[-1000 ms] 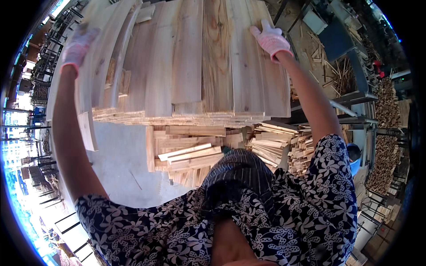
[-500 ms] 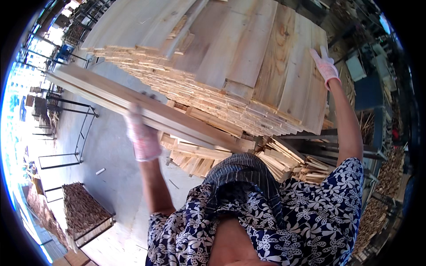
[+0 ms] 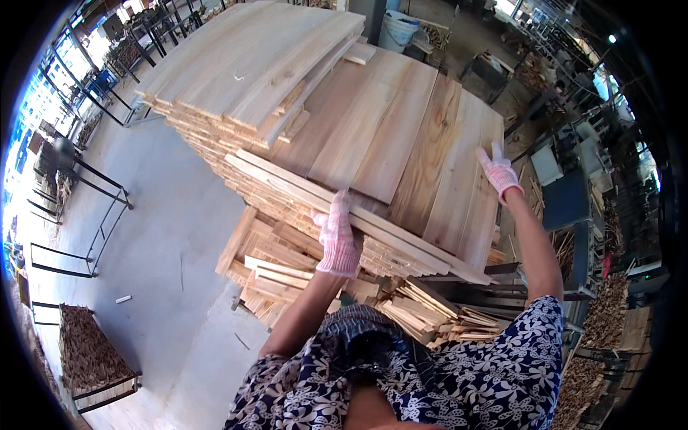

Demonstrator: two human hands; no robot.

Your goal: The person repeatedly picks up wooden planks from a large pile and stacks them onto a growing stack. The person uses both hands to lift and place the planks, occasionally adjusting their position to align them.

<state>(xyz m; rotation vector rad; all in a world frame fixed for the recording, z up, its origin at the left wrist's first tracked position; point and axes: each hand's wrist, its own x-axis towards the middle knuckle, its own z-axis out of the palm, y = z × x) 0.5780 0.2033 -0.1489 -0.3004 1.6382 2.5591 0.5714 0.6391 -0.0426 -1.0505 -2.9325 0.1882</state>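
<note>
A pair of long, narrow wooden planks (image 3: 287, 180) lies slantwise along the near edge of a tall stack of wide boards (image 3: 390, 129). Around their middle, my left hand (image 3: 337, 236), in a pink-and-white knit glove, grips them from the near side. Part of its grasp is hidden by the planks. My right hand (image 3: 498, 173), gloved alike, rests with fingers spread on the right edge of the stack, holding nothing. A second layer of wide panels (image 3: 258, 61) rises on the stack's far left.
Below the stack are loose wood strips (image 3: 283, 251) and short offcuts (image 3: 423, 308). Metal frames (image 3: 93, 251) stand on the grey floor at left, near a rack of brown pieces (image 3: 89, 351). A white bucket (image 3: 398, 30) stands beyond the stack; machinery (image 3: 566, 186) is at right.
My left hand has brought the planks from the air at left, rightward onto the stack's near edge. My right hand stays at the right edge. The view has shifted.
</note>
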